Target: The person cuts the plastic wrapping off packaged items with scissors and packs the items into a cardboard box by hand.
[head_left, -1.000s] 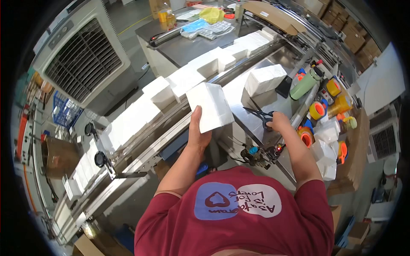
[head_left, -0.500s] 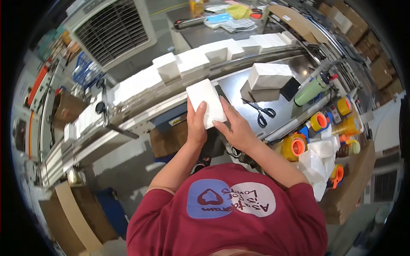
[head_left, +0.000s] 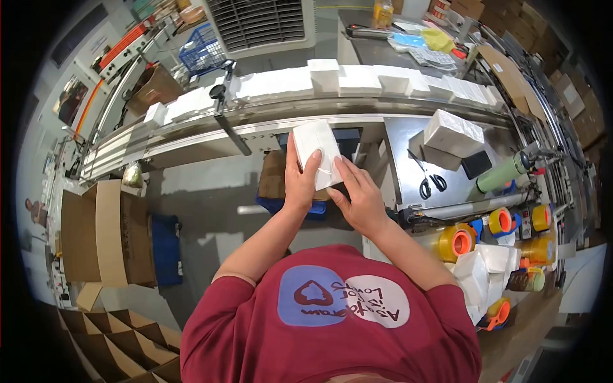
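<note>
A white block-shaped stack [head_left: 317, 143] is held upright in front of my chest. My left hand [head_left: 301, 175] grips its left side, with the thumb across the front. On its lower right side rests my right hand [head_left: 359, 195], fingers against the block and thumb near the bottom edge. Black scissors [head_left: 429, 182] lie on the metal table [head_left: 405, 137] to the right. Behind them stands a larger white block [head_left: 453, 133], beside a black phone-like object [head_left: 476, 165] and a green bottle [head_left: 501, 173].
A conveyor [head_left: 255, 112] carrying a row of white blocks [head_left: 274, 84] crosses ahead. Tape dispensers [head_left: 456, 242] and white packets [head_left: 491, 271] are at the right. An open carton [head_left: 112, 233] and a cardboard divider [head_left: 118, 345] are at the lower left.
The scissors left my right hand and lie on the table; that hand has joined my left on the block. The view has turned left, bringing the open carton and divider into sight.
</note>
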### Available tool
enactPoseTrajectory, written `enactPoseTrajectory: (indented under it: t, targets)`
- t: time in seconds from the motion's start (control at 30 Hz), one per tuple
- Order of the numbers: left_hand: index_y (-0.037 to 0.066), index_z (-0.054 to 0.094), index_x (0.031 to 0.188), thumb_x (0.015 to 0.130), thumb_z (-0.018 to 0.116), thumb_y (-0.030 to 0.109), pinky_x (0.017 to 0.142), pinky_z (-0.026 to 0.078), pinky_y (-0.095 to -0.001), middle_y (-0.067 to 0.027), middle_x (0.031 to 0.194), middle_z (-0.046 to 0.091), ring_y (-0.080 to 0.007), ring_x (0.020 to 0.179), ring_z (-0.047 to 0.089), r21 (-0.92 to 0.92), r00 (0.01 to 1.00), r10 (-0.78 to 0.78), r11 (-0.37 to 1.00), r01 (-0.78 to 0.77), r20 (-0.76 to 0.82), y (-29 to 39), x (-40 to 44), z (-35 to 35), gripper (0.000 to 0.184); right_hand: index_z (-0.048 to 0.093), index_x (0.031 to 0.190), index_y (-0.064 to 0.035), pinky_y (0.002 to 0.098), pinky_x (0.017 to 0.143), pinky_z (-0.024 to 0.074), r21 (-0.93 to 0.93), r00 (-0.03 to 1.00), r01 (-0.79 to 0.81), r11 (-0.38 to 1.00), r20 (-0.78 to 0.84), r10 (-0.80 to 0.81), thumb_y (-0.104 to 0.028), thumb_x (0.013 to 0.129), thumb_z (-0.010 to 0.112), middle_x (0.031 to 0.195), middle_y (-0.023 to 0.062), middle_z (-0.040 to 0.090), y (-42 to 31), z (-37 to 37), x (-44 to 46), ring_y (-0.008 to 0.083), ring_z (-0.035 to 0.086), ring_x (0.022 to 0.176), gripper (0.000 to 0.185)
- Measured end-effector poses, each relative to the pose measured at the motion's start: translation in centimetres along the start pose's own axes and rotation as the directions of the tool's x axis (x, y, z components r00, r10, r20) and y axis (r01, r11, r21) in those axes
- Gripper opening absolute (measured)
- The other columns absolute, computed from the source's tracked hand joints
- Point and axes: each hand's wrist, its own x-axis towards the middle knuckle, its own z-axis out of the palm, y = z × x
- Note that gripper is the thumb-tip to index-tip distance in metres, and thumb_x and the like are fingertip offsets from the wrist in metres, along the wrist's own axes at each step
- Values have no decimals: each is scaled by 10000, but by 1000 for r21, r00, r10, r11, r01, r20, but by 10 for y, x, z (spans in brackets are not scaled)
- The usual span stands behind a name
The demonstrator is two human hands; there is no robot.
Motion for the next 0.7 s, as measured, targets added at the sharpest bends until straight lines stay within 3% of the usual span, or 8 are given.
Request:
enactPoseTrajectory:
  t: [0.17, 0.5, 0.63, 0.7]
  targets:
    - [-20, 138, 1450, 879, 587, 166, 980, 380, -314, -168, 1372, 383, -210, 1196, 442, 28, 998, 47, 999, -46, -45, 18, -9, -50, 750, 454, 1278, 35, 413, 858, 463, 152, 998, -50, 987, -23, 55, -284, 870, 604, 1199, 207, 530, -31, 32, 24, 363, 553, 996, 539]
    - [-2, 158, 1453, 894, 565, 209, 943, 413, -302, -150, 1322, 432, -198, 1153, 480, 86, 934, 122, 991, -98, -335, 105, -48, -257, 724, 478, 1281, -11, 404, 845, 469, 228, 954, 243, 943, 119, -275, -225, 826, 634, 1246, 204, 495, -197, 173, 72, 327, 552, 1011, 527]
    - [2, 206, 1442, 894, 564, 233, 928, 424, -304, -132, 1283, 468, -181, 1125, 496, 4, 887, 101, 994, -111, -451, 147, -77, -345, 695, 569, 1179, -22, 393, 839, 466, 403, 920, 333, 852, 61, -388, -180, 779, 682, 1183, 154, 569, -266, 225, 87, 319, 573, 966, 445]
    - [7, 275, 1413, 897, 549, 252, 912, 430, -306, -108, 1224, 510, -167, 1080, 520, -45, 881, 78, 993, -112, -466, 164, -93, -383, 633, 609, 1109, -26, 387, 845, 460, 537, 930, 288, 793, 42, -366, -170, 774, 692, 1102, 137, 619, -294, 248, 99, 319, 578, 962, 374]
